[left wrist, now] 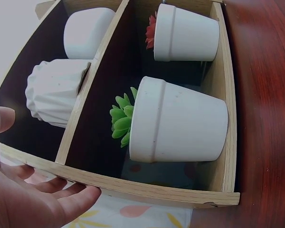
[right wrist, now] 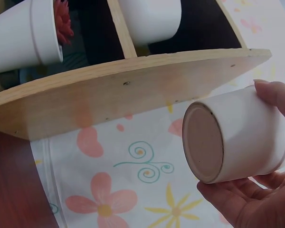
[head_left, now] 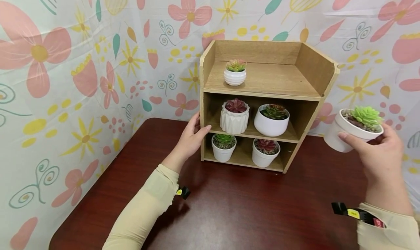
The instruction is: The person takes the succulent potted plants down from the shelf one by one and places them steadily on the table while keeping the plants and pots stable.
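Note:
My right hand (head_left: 382, 151) holds a white pot with a bright green succulent (head_left: 357, 127) in the air to the right of a wooden shelf (head_left: 262, 93). The pot tilts, and its round base (right wrist: 203, 142) shows in the right wrist view, thumb on one side and fingers on the other. My left hand (head_left: 190, 140) rests on the shelf's left side panel, thumb at the front edge. In the left wrist view its fingers (left wrist: 78, 202) lie fairly straight along the outside of that panel, thumb held apart.
A small ribbed pot (head_left: 234, 78) stands on the top board. The middle level holds a fluted white pot (head_left: 234, 120) and a round white bowl (head_left: 271, 124). Below are two tapered pots, one green (head_left: 224, 153), one red (head_left: 264, 157). Patterned cloth (head_left: 82, 78) hangs behind the dark table (head_left: 229, 210).

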`<state>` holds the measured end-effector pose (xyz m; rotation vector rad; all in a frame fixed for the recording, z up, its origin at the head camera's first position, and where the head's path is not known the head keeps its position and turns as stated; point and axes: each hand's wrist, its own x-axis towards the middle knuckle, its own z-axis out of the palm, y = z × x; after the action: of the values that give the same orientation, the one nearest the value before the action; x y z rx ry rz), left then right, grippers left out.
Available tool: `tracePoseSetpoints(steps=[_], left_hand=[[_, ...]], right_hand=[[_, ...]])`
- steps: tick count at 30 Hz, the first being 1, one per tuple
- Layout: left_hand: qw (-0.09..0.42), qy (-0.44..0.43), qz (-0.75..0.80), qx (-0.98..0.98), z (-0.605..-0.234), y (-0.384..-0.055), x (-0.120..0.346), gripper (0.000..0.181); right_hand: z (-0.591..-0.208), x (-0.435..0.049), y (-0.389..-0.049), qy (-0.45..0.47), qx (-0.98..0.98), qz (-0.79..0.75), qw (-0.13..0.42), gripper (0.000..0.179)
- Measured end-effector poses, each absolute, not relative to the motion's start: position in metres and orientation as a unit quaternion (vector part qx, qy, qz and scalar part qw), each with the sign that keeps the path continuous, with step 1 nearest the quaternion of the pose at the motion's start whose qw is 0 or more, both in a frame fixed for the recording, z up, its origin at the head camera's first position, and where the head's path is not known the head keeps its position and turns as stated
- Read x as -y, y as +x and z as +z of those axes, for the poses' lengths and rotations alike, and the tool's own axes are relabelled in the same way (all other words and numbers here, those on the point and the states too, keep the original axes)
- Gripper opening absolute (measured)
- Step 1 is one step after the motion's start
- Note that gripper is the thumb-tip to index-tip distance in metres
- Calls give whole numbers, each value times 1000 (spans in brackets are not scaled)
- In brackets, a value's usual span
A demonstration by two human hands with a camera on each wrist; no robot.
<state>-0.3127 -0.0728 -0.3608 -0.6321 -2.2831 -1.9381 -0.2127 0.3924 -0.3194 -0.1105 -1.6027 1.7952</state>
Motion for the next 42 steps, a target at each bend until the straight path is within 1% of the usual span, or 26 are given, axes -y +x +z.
tracePoseSetpoints(steps=[9, 17, 20, 26, 31, 37, 42], left_hand=[[40, -205, -634, 744, -363, -314, 74, 68], [43, -210, -636, 741, -362, -315, 72, 67], [43, -209, -636, 742, -361, -314, 72, 67], [42, -205, -634, 745, -361, -313, 73, 68], [43, -207, -635, 743, -363, -314, 73, 67], [41, -207, -635, 743, -365, -315, 73, 67], [44, -206, -635, 743, -365, -316, 73, 66]], right_hand=[[-322, -396, -214, -57, 611, 700, 364, 75], [-324, -396, -214, -41, 631, 693, 347, 75], [-325, -396, -215, -50, 654, 674, 340, 74], [-330, -398, -218, -100, 720, 608, 320, 69], [-336, -399, -222, -105, 745, 577, 317, 74], [-341, -402, -225, -138, 786, 522, 303, 62], [-345, -402, -227, -142, 802, 507, 284, 58]])
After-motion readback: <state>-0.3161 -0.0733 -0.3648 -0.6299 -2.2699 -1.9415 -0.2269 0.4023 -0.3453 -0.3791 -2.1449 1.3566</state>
